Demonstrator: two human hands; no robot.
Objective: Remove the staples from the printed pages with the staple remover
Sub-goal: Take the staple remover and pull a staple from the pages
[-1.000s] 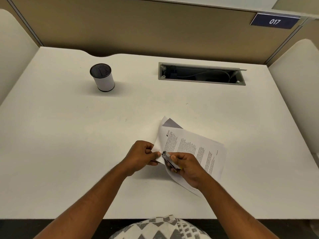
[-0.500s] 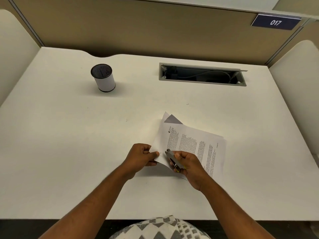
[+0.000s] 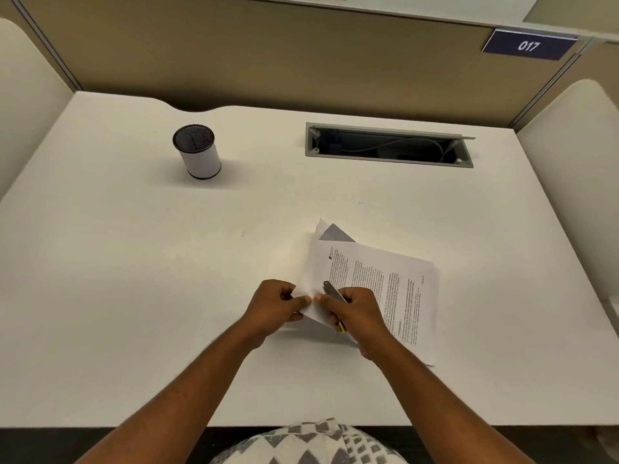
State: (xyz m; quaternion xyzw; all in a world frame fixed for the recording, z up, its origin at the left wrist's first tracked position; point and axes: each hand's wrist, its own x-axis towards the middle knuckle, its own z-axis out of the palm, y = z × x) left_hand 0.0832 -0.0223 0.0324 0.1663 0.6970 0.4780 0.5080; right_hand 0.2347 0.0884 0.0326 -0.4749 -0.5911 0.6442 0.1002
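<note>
Two hands meet at the near-left corner of the pages [image 3: 398, 289], lifted slightly off the desk [image 3: 134, 279]. Left hand [image 3: 273, 308] pinches that corner between thumb and curled fingers. Right hand [image 3: 351, 311] is wrapped round the remover [image 3: 333, 291]: its grey metal tip sticks out above the thumb, resting on the top sheet just beside the corner, and a bit of yellow shows below the fingers. Right thumb tip presses on the paper, almost touching the left thumb. Staple itself too small to make out.

Pages sit in the middle of the desk, right of centre, angled, printed text facing up and running sideways. Sheets are fanned a little at the far end, where a grey underside shows from a folded-back corner. Far-right edge lies flat on the desk.

Cup [image 3: 197, 152], white with dark rim, stands upright far left, well apart from the pages. Cable tray [image 3: 388, 145], a grey open slot with wires inside, is set in the desk at the far edge. Sign [image 3: 529, 45] reading 017 is on the partition top right. Patterned fabric shows at the bottom edge.
</note>
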